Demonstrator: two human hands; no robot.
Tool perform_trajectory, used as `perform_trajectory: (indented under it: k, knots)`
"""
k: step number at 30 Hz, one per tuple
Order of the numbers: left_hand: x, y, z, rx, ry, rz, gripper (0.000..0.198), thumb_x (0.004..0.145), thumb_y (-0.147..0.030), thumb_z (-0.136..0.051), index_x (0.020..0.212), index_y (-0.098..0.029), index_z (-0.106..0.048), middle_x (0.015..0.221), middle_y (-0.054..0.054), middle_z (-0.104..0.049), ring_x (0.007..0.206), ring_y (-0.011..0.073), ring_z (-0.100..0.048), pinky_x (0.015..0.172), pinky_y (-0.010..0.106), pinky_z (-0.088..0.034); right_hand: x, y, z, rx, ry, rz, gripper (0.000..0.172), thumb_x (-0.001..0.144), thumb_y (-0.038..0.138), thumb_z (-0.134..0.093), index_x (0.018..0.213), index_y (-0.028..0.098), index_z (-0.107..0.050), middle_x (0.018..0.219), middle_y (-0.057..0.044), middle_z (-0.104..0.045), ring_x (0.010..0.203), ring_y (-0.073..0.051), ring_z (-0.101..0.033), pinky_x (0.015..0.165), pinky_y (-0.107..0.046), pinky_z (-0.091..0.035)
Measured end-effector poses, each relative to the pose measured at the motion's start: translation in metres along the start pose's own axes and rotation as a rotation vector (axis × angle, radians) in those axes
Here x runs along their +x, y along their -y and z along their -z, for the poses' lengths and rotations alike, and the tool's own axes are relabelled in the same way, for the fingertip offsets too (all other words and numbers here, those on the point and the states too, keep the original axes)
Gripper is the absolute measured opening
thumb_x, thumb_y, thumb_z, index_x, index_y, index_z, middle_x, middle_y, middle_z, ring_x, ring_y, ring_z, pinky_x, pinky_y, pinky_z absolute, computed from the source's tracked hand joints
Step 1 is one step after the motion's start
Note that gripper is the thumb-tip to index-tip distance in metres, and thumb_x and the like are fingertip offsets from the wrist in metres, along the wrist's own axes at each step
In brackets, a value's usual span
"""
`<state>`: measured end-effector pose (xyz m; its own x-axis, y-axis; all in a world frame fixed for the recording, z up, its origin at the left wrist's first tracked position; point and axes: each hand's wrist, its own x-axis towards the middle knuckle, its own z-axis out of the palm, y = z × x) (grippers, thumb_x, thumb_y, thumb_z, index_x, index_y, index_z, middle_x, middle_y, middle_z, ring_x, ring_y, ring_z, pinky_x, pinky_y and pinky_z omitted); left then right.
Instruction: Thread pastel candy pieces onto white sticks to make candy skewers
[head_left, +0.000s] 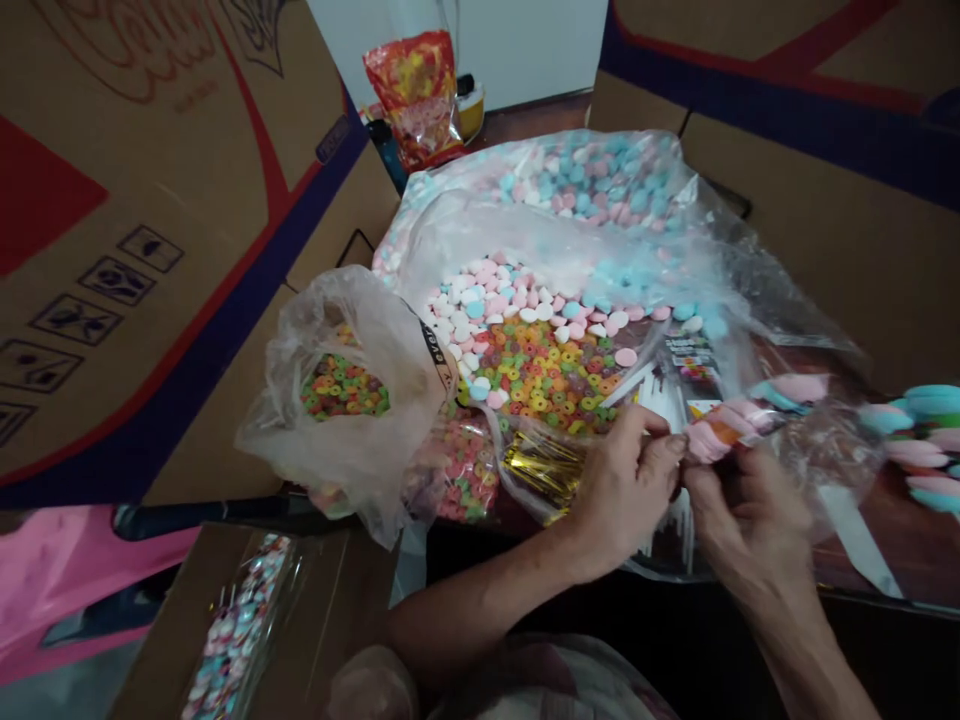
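Observation:
A marshmallow skewer (724,428) with pink pieces and an orange bit, apparently in clear wrap, is between my hands. My left hand (626,490) pinches at its near left end, fingers closed. Beneath it, my right hand (757,510) supports the skewer with thumb and bent fingers. Just left of my hands lies a bag of gold twist ties (546,468). White sticks (660,405) lie behind my fingers. Farther back are loose ring candies (551,375) and pink, white and blue marshmallows (510,290) spilling from a large clear bag (540,230).
An open plastic bag of ring candies (345,385) stands left, beside a sealed bag of pinkish rings (461,470). Cardboard boxes (225,300) rise on both sides. Finished-looking skewers (240,620) lie on a lower box; more marshmallow pieces (930,445) sit right. A red snack packet (416,95) stands behind.

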<state>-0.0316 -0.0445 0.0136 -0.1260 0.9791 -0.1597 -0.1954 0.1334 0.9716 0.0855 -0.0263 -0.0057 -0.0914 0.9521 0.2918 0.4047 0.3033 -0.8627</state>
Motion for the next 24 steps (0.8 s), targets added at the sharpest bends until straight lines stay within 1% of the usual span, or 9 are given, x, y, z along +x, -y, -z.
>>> perform_trajectory:
  k: [3, 5, 7, 9, 12, 14, 16, 19, 24]
  knots:
    - [-0.004, 0.0, 0.006, 0.098, 0.08, -0.09, 0.019, 0.092, -0.034, -0.052, 0.082, -0.021, -0.061, 0.067, -0.001, -0.054, 0.062, 0.0127, -0.049, 0.063, 0.024, -0.038, 0.002, 0.005, 0.006, -0.033, 0.024, -0.032, 0.01, 0.083, 0.025, -0.057, 0.093, 0.023, -0.058, 0.071, -0.004, -0.061, 0.052, -0.015, -0.057, 0.042, -0.025, -0.045]
    - [-0.003, 0.0, 0.011, 0.044, 0.124, -0.084, 0.017, 0.089, -0.034, -0.057, 0.087, -0.019, -0.066, 0.075, 0.001, -0.06, 0.067, 0.0128, -0.052, 0.065, 0.024, -0.039, 0.003, 0.008, 0.011, 0.007, 0.115, -0.131, 0.007, 0.084, 0.027, -0.058, 0.09, 0.022, -0.058, 0.063, -0.001, -0.058, 0.046, -0.013, -0.053, 0.037, -0.023, -0.04]
    - [0.001, 0.001, 0.015, -0.055, 0.133, -0.014, 0.017, 0.084, -0.034, -0.064, 0.086, -0.017, -0.068, 0.075, 0.002, -0.06, 0.066, 0.0115, -0.051, 0.062, 0.023, -0.039, 0.003, 0.009, 0.012, 0.126, 0.207, -0.222, 0.011, 0.087, 0.033, -0.057, 0.088, 0.022, -0.056, 0.057, 0.003, -0.053, 0.041, -0.012, -0.049, 0.034, -0.022, -0.036]
    - [0.007, 0.001, 0.016, -0.175, 0.089, 0.115, 0.021, 0.079, -0.035, -0.07, 0.082, -0.015, -0.067, 0.065, -0.001, -0.054, 0.056, 0.0079, -0.044, 0.052, 0.02, -0.033, 0.002, 0.009, 0.01, 0.222, 0.244, -0.238, 0.015, 0.091, 0.036, -0.056, 0.087, 0.021, -0.054, 0.058, 0.005, -0.052, 0.04, -0.01, -0.047, 0.036, -0.021, -0.039]
    - [0.014, -0.001, 0.016, -0.378, 0.057, 0.288, 0.03, 0.07, -0.037, -0.079, 0.073, -0.013, -0.062, 0.058, -0.004, -0.047, 0.046, 0.0025, -0.032, 0.044, 0.017, -0.023, -0.002, 0.003, 0.004, 0.099, 0.171, -0.042, 0.012, 0.097, 0.027, -0.048, 0.095, 0.021, -0.059, 0.068, 0.002, -0.059, 0.056, -0.012, -0.058, 0.053, -0.024, -0.051]
    - [0.016, -0.003, 0.016, -0.468, 0.064, 0.365, 0.034, 0.064, -0.035, -0.085, 0.07, -0.013, -0.06, 0.059, -0.004, -0.048, 0.046, 0.002, -0.034, 0.043, 0.016, -0.025, -0.004, -0.003, 0.002, -0.073, 0.074, 0.173, 0.022, 0.097, 0.019, -0.046, 0.108, 0.021, -0.064, 0.088, -0.006, -0.068, 0.08, -0.017, -0.067, 0.073, -0.03, -0.056]
    - [0.017, -0.005, 0.014, -0.502, 0.057, 0.43, 0.035, 0.059, -0.034, -0.088, 0.072, -0.013, -0.063, 0.06, -0.004, -0.05, 0.049, 0.0037, -0.04, 0.043, 0.015, -0.03, -0.004, -0.008, 0.004, -0.205, 0.003, 0.349, 0.029, 0.096, 0.014, -0.047, 0.115, 0.022, -0.067, 0.105, -0.01, -0.069, 0.098, -0.02, -0.067, 0.086, -0.036, -0.055]
    - [0.017, -0.009, 0.011, -0.488, 0.017, 0.495, 0.036, 0.057, -0.033, -0.089, 0.078, -0.014, -0.067, 0.063, -0.003, -0.053, 0.053, 0.0057, -0.047, 0.044, 0.015, -0.036, -0.001, -0.011, 0.01, -0.31, -0.02, 0.484, 0.031, 0.094, 0.012, -0.05, 0.115, 0.024, -0.07, 0.104, -0.01, -0.071, 0.098, -0.021, -0.068, 0.085, -0.036, -0.056]
    - [0.018, -0.015, 0.007, -0.456, 0.009, 0.486, 0.034, 0.058, -0.028, -0.089, 0.082, -0.016, -0.068, 0.068, -0.003, -0.057, 0.057, 0.0059, -0.051, 0.045, 0.014, -0.039, 0.006, -0.007, 0.019, -0.38, -0.026, 0.556, 0.029, 0.096, 0.013, -0.048, 0.113, 0.021, -0.07, 0.098, -0.01, -0.073, 0.092, -0.02, -0.068, 0.081, -0.034, -0.055]
